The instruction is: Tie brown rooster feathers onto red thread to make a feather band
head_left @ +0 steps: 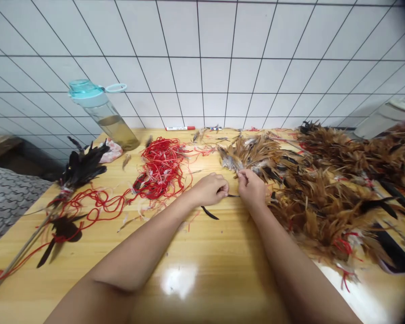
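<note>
My left hand point(211, 189) rests on the wooden table point(202, 270), fingers curled, pinching the end of a thin dark feather point(232, 195). My right hand point(251, 186) is closed too, its fingertips gripping the quill ends of a bunch of brown feathers point(253, 153) lying just behind it. The two hands nearly touch. A loose black feather point(209, 213) lies on the table under my left wrist.
A large heap of brown feathers point(334, 189) covers the right side. A tangle of red string point(160, 166) lies left of centre. Black feathers on a stick point(79, 168) sit at far left, a water bottle point(103, 112) and a marker point(180, 128) by the tiled wall.
</note>
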The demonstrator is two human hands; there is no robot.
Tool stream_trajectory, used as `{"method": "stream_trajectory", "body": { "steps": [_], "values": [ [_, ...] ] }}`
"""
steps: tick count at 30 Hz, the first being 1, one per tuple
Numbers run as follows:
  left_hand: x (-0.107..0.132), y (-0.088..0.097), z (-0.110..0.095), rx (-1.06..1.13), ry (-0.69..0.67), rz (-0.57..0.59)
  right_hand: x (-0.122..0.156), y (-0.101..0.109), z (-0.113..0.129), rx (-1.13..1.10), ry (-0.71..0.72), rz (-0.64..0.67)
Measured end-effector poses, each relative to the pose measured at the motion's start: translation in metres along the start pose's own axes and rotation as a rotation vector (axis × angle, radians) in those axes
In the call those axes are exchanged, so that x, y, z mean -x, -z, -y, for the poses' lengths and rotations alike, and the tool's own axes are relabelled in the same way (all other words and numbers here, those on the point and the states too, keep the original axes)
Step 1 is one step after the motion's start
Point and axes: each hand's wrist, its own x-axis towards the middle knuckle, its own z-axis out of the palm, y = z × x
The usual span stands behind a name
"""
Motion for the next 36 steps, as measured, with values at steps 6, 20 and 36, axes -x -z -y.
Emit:
{"method": "stream_trajectory", "body": {
  "steps": [6, 20, 36],
  "values": [
    [-0.010, 0.010, 0.006, 0.017, 0.273, -0.298, -0.002, -0.004, 0.005, 0.002, -0.073, 0.010],
    [-0.069, -0.007, 0.011, -0.121, 0.558, -0.332, 0.001, -0.002, 0.003, -0.066, -0.088, -0.017],
    [-0.017, -0.010, -0.002, 0.525, 0.458, -0.484, 0.004, -0.021, 0.003, -0.417, -0.032, 0.132]
  ]
}}
